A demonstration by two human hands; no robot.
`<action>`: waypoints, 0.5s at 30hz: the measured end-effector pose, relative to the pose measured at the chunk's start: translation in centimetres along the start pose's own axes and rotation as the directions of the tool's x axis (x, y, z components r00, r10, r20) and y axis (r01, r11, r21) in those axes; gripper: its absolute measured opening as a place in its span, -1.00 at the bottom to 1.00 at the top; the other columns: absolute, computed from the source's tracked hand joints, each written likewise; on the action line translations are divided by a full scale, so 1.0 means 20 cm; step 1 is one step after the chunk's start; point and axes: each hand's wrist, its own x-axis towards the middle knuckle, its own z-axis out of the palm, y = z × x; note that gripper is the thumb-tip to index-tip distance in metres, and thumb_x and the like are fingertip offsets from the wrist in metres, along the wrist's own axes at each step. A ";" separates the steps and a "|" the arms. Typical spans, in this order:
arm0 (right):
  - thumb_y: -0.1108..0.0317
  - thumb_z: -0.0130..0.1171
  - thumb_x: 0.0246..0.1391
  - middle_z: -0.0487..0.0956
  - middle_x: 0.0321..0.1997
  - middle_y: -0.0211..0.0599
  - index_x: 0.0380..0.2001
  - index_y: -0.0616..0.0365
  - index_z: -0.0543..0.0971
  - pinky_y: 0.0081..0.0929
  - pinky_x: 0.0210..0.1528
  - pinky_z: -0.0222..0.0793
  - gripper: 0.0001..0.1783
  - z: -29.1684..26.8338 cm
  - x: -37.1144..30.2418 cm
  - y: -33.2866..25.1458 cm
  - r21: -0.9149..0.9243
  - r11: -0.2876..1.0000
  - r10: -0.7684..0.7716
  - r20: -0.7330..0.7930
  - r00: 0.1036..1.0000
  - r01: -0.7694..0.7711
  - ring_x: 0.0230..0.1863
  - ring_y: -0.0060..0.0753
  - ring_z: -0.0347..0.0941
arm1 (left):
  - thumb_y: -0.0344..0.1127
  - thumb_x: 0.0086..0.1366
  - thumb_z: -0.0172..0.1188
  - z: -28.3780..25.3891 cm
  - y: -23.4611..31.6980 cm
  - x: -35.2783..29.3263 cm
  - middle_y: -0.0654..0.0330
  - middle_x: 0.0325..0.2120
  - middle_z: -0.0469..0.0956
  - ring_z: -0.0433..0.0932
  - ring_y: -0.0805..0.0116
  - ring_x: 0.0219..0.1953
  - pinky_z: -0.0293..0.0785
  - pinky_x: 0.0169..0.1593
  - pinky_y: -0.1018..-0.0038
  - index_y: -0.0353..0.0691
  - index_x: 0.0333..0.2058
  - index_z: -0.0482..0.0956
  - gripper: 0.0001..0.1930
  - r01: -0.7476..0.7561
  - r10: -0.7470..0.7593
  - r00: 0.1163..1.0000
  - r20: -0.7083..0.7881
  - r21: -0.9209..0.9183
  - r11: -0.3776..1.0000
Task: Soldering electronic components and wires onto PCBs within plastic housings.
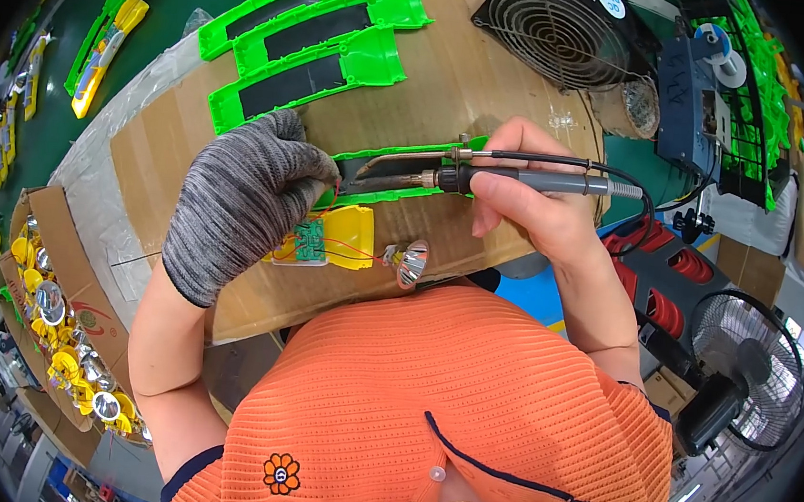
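My left hand (pixel 239 199), in a grey striped knit glove, pinches a thin red wire at the left end of a green plastic casing half (pixel 397 194). A black lining shows inside that casing. My bare right hand (pixel 544 211) grips a soldering iron (pixel 556 181) like a pen. Its tip points left over the casing, close to my gloved fingertips, and a thin metal feed tube (pixel 381 160) runs beside it. Nearer to me lies a yellow casing part (pixel 356 228) with a green circuit board (pixel 310 242). Wires lead from there to a lamp reflector (pixel 411 264).
Several lined green casing halves (pixel 292 88) lie at the far side of the cardboard (pixel 493 87). A black fan (pixel 560 31) and a blue box with a solder spool (pixel 688 94) stand far right. At left, a carton (pixel 85 262) holds yellow parts and reflectors.
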 end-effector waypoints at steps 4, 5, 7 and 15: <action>0.51 0.25 0.10 0.55 -0.49 -0.34 -0.32 0.24 0.44 -0.58 -0.49 0.44 -0.84 -0.03 -0.02 0.00 -0.028 0.998 -0.056 -0.001 0.998 0.056 -0.54 -0.57 0.52 | -0.53 -0.04 0.36 0.01 -0.01 0.00 0.18 -0.61 0.40 0.45 0.25 -0.49 0.37 -0.39 0.37 -0.19 -0.42 0.71 -0.85 -0.001 0.001 1.000 -0.004 -0.027 1.000; 0.50 0.24 0.11 0.55 -0.50 -0.32 -0.32 0.24 0.43 -0.57 -0.49 0.44 -0.83 -0.03 -0.03 0.00 -0.017 0.996 -0.091 0.000 0.996 0.091 -0.54 -0.55 0.52 | -0.52 -0.04 0.37 0.01 -0.01 0.00 0.18 -0.62 0.39 0.45 0.24 -0.48 0.37 -0.39 0.37 -0.19 -0.41 0.71 -0.84 -0.011 0.011 1.000 -0.006 -0.026 1.000; 0.50 0.24 0.11 0.54 -0.51 -0.31 -0.32 0.25 0.43 -0.57 -0.49 0.44 -0.84 -0.04 -0.04 0.00 0.010 0.995 -0.099 -0.040 0.994 0.099 -0.55 -0.54 0.52 | -0.52 -0.04 0.37 0.00 -0.01 0.00 0.18 -0.61 0.40 0.45 0.23 -0.48 0.38 -0.38 0.37 -0.19 -0.41 0.71 -0.84 -0.026 0.026 1.000 0.003 -0.010 1.000; 0.47 0.14 0.17 0.45 -0.53 -0.30 -0.24 0.23 0.36 -0.44 -0.54 0.44 -0.82 -0.03 -0.11 0.05 0.048 0.984 -0.164 -0.144 0.976 0.173 -0.63 -0.52 0.37 | -0.38 0.02 0.38 -0.06 0.10 -0.04 0.07 -0.46 0.42 0.44 0.07 -0.34 0.38 -0.25 0.22 -0.16 -0.33 0.69 -0.82 -0.028 0.039 0.998 -0.058 0.172 0.985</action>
